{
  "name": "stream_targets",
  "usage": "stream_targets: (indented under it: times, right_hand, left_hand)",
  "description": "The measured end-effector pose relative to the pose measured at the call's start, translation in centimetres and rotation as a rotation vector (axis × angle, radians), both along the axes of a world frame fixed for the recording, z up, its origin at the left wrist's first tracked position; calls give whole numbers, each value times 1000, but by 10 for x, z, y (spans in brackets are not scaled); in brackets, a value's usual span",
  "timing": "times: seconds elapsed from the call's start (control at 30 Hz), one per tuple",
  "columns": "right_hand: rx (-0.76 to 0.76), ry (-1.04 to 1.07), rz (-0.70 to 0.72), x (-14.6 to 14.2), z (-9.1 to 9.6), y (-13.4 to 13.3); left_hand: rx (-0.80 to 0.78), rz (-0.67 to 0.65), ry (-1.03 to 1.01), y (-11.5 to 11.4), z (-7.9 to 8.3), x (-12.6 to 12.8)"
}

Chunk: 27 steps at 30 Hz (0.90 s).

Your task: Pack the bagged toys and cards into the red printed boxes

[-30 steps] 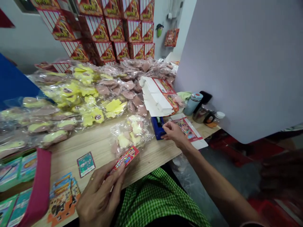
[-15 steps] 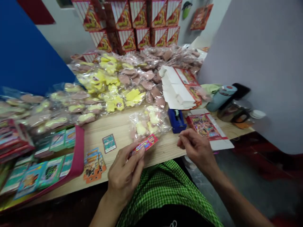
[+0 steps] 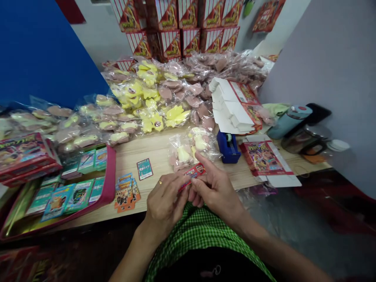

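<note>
Both of my hands meet over the near edge of the wooden table [image 3: 152,150], above my green checked lap. My left hand [image 3: 166,203], with a ring on one finger, grips a small red printed box [image 3: 194,172] from the left. Closed on the same box from the right is my right hand [image 3: 216,190], its fingers laid over the box's end. Just behind the box lies a clear bag of yellow and pink toys [image 3: 189,149]. A blue tape dispenser [image 3: 228,147] stands to the right of that bag.
Heaps of bagged yellow and pink toys [image 3: 152,98] cover the table's back. Flat white-and-red cartons [image 3: 235,109], a printed carton [image 3: 263,156], cups and a flask [image 3: 289,119] sit right. Cards [image 3: 144,169] and a pink tray of packets [image 3: 73,192] lie left. Red boxes [image 3: 182,27] are stacked behind.
My right hand left the tape dispenser and came back to the red box, joining my left hand on it. The view swung left and down.
</note>
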State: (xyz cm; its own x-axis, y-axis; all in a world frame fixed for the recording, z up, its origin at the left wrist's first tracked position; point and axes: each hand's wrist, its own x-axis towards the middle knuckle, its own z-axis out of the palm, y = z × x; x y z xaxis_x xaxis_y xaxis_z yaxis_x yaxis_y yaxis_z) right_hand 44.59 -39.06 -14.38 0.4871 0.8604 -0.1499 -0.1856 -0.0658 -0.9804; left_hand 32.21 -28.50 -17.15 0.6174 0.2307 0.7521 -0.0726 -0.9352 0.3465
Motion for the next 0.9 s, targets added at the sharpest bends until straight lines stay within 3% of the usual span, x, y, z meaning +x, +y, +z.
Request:
stream_targets:
  times: [0.13, 0.37, 0.53, 0.73, 0.8, 0.9]
  right_hand:
    - [-5, 36, -9, -2, -3, -2]
    - [154, 73, -94, -11, -18, -2]
    - [144, 7, -173, -18, -23, 2]
    - [145, 57, -177, -18, -23, 2]
    - [138, 95, -169, -17, -24, 2]
    - [115, 121, -150, -17, -26, 4]
  left_hand:
    - [-51, -66, 73, 5, 4, -1]
    - [-234, -140, 170, 13, 21, 0]
    - [-382, -145, 277, 20, 38, 10]
    - [-598, -154, 455, 29, 46, 23]
    - [-591, -152, 497, 27, 50, 25]
    - [-450, -103, 538, 22, 54, 28]
